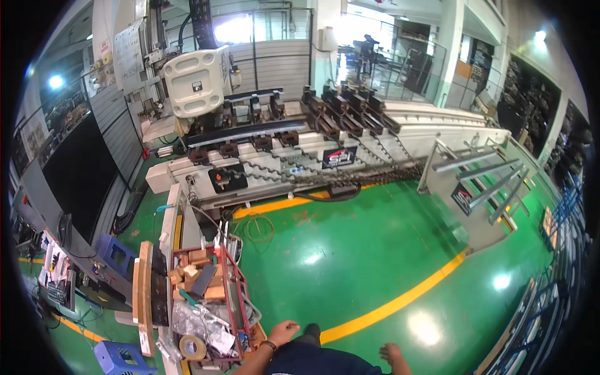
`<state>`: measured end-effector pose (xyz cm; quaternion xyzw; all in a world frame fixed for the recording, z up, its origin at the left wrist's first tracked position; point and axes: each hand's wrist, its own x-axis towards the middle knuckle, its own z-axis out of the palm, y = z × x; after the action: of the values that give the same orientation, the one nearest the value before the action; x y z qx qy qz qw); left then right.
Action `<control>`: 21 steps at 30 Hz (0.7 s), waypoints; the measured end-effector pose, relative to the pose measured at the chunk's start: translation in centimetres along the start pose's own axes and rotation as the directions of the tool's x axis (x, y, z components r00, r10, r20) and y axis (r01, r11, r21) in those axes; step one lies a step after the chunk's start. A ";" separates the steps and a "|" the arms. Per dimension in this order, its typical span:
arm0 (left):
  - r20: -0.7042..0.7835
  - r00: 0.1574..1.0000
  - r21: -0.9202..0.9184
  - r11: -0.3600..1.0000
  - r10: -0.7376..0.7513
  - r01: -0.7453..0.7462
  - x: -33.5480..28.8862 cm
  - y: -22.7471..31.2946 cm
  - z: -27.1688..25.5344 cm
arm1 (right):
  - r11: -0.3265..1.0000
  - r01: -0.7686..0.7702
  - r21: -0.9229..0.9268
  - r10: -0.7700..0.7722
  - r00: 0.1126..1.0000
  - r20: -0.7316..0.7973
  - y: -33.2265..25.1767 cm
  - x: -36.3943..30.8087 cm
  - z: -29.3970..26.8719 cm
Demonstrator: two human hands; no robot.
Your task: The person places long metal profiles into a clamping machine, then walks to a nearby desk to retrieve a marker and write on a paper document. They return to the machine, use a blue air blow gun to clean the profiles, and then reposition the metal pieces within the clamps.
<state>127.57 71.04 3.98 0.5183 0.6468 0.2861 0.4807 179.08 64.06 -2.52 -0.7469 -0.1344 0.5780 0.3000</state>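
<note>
My left hand (pixel 283 331) hangs low near the bottom edge, fingers loosely apart and holding nothing, with a dark band on its wrist. It is just right of a red-framed cart (pixel 236 294) filled with wood blocks, plastic wrap and a roll of tape (pixel 192 347). My right hand (pixel 394 355) is also at the bottom edge, empty, over the green floor (pixel 350 250). My dark-clothed body and one shoe show between the two hands.
A long white woodworking machine (pixel 300 150) with dark clamps runs across the room beyond a yellow floor line (pixel 400 300). A grey metal rack (pixel 481 187) stands at its right end. Blue stools (pixel 115 253) and a cluttered workstation are at left; shelving is at right.
</note>
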 end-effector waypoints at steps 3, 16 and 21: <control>-0.142 0.990 0.001 1.000 -0.008 0.009 8.2 3.7 -5.5 | 0.987 -0.137 -0.088 0.158 0.940 0.302 -6.5 -1.7 5.8; -0.409 0.899 -0.100 0.987 -0.155 0.124 32.7 10.3 -13.9 | 0.865 0.014 -0.501 0.122 0.964 0.237 -26.1 24.4 13.1; -0.385 0.869 -0.126 0.951 -0.311 0.284 40.3 12.9 -13.7 | 0.497 0.391 -0.775 -0.038 0.902 0.431 -42.1 41.8 17.5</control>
<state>120.08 114.72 7.20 0.3272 0.7937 0.3294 0.3931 181.03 125.05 -12.48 -0.6551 -0.5434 0.5215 -0.0601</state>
